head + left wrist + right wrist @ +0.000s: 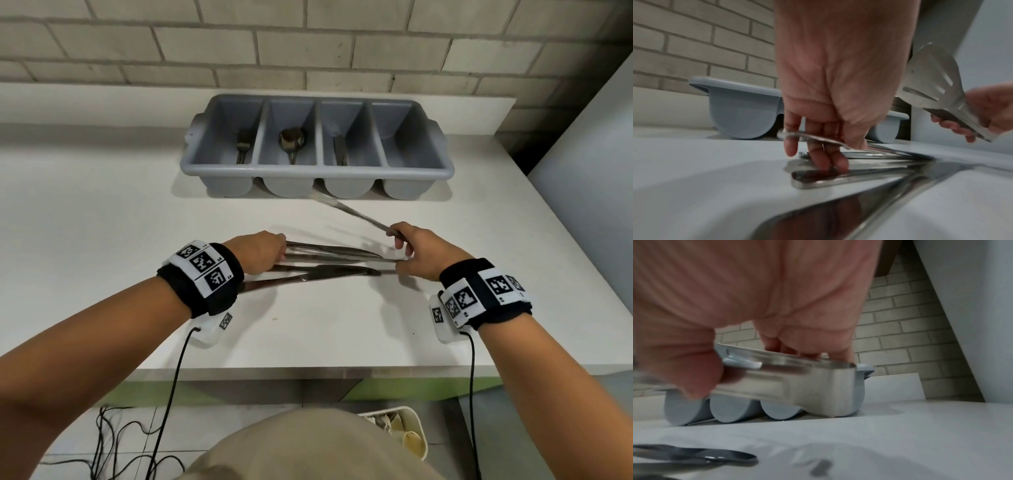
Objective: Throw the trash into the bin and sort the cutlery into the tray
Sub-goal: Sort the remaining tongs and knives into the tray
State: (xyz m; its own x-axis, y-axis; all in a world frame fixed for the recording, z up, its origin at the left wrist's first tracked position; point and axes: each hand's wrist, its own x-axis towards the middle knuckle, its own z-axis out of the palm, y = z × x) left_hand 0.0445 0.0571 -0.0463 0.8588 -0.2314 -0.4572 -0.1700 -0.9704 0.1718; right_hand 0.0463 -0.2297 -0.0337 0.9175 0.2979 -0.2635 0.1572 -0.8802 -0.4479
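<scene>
So the cutlery first: we've got a bunch of knives (329, 265) lying on the white table (102, 222) right in front of us, blades pointing toward 3 o'clock, handles toward 9. Our left hand (258, 255) is down on the handle ends, and in the left wrist view the fingertips (835, 160) are pressing on one flat handle (838, 178) while thumb and fingers pinch another handle just above the tabletop. Which piece that one is, we can't say.

Our right hand (416, 250) sits at 3 o'clock from the pile, fingers curled tight around the handle of a slotted metal spatula (933, 78). It's lifted off the table, and in the head view it's a blurry streak running toward 11 o'clock, its far end right at the near wall of the tray. The right wrist view just shows the metal close up against the fingers, pretty smeared.

The gray cutlery tray (442, 137) sits at 12 o'clock against the brick wall (308, 44). Four compartments: a fork (244, 144) in the leftmost one, a spoon (292, 142) next to it, a knife (340, 150) in the third.

Down at 5 o'clock, on the floor below the table edge, there's a white bin (416, 431) with paper cups and some crumpled trash in it. Black cables (164, 404) hang from both wrist cameras and pile up on the floor at 7 o'clock.
</scene>
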